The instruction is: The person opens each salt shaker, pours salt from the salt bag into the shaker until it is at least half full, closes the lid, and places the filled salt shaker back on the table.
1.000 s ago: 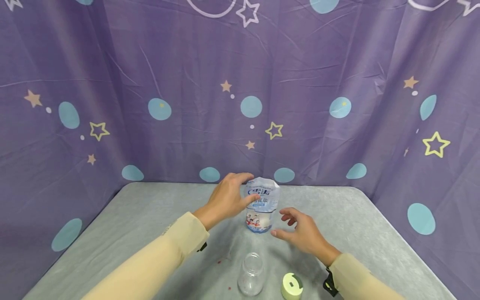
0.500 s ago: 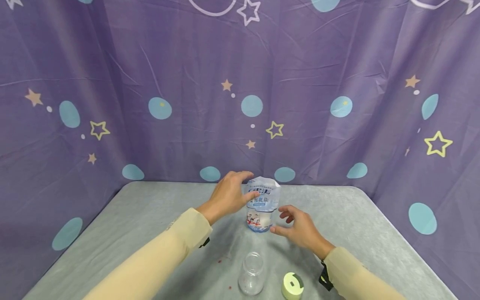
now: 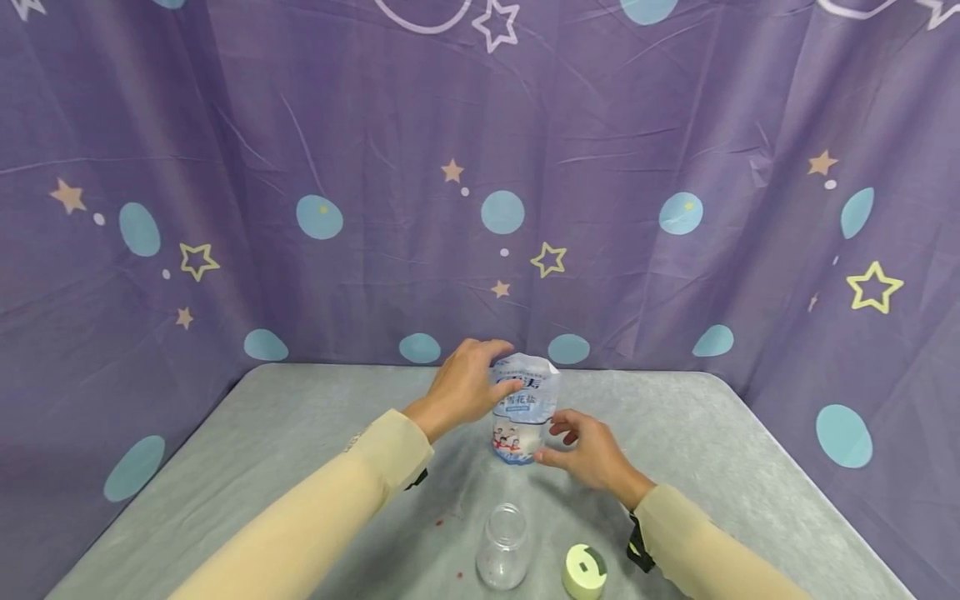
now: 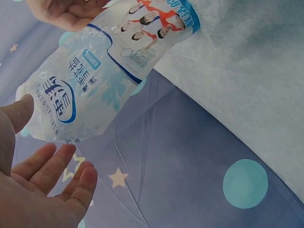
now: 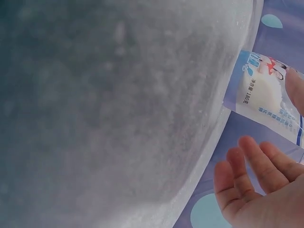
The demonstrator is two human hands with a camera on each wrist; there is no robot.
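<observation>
A pouch of salt, pale blue and white with printed characters, stands upright near the table's far side. At its upper left is my left hand, thumb in front of the pouch and fingers spread apart; the left wrist view shows a gap between these fingers and the pouch. My right hand is at the pouch's lower right, its thumb over the front edge. In the right wrist view its loosely bent fingers are apart from the pouch. Whether either thumb touches it, I cannot tell.
Nearer to me, a clear jar stands without a lid on the grey table. Right of it lies a light green lid with a dark opening. A purple curtain hangs behind the table.
My right hand has moved left, so its thumb now overlaps the pouch's lower edge. The left hand has shifted slightly right and up over the pouch's top. Pouch, jar and lid stay put.
</observation>
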